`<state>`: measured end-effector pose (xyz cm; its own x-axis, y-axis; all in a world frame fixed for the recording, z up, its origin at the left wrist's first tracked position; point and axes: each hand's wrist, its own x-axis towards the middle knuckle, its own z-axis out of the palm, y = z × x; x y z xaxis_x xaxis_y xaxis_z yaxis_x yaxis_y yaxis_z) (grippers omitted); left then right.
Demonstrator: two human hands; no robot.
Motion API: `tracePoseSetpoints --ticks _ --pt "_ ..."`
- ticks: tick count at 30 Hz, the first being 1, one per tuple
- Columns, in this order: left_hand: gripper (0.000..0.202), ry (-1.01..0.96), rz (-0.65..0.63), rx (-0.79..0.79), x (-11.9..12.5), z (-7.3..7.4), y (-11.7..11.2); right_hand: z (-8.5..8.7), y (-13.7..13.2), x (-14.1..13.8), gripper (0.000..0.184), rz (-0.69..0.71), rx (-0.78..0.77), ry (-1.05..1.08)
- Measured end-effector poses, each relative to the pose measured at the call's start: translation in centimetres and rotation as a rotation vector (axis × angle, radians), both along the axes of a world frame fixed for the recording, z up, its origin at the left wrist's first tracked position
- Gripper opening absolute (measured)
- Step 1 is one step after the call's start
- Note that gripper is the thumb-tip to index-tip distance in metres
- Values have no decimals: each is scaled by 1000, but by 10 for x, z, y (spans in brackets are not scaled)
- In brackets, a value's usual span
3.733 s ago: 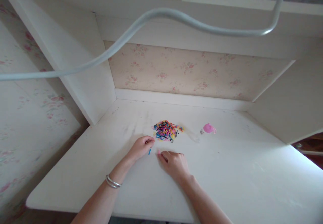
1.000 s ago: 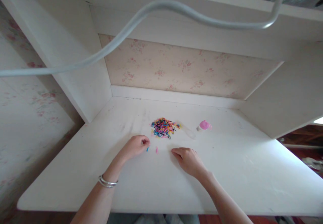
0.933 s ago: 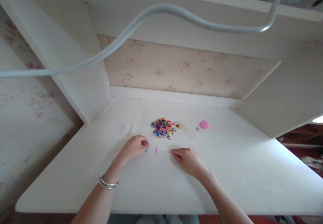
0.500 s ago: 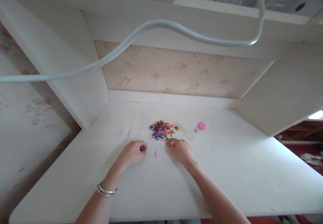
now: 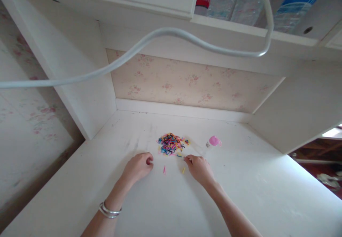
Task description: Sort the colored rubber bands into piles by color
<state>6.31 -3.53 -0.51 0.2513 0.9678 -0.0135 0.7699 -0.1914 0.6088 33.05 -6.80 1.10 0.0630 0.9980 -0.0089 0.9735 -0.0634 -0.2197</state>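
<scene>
Pinching with the right hand [image 5: 199, 167], curling the left hand [image 5: 138, 167], near small rubber bands.
Facing a multicoloured pile of bands [image 5: 171, 144] just beyond and left of the right grip, with a pink looped band [image 5: 164, 170] between both hands, a yellow band [image 5: 183, 170] just nearer than the right fingertips; leaving unclear any band inside either grip. Having a small rounded pink object [image 5: 214, 140] beyond-right of the right grip, a thick white cable [image 5: 171, 32] crossing high ahead, clear plastic bottles [image 5: 224, 1], contents unclear, inside a white open shelf [image 5: 227, 25] above.
</scene>
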Motion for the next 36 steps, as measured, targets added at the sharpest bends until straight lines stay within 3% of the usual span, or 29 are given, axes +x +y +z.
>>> tracePoseSetpoints --ticks 5,9,12,18,24,30,36 --pt "21 6 -20 -14 1 -1 -1 -3 -4 10 36 -24 31 38" --pt "22 11 -15 -28 2 -1 0 -7 -14 22 36 -53 156 155" --pt "22 19 -14 -37 3 -2 0 -13 -29 31 36 -65 229 125" --pt "20 33 -4 -34 4 -5 0 -31 -53 40 34 -36 171 -43" --pt "18 -64 -25 -64 5 -6 1 -43 -59 41 33 -43 215 56" --pt "27 -92 48 -65 6 -4 9 -43 -53 46 33 -182 202 265" --pt "30 -104 104 -87 4 -13 14 -39 -50 46 33 -99 132 235"
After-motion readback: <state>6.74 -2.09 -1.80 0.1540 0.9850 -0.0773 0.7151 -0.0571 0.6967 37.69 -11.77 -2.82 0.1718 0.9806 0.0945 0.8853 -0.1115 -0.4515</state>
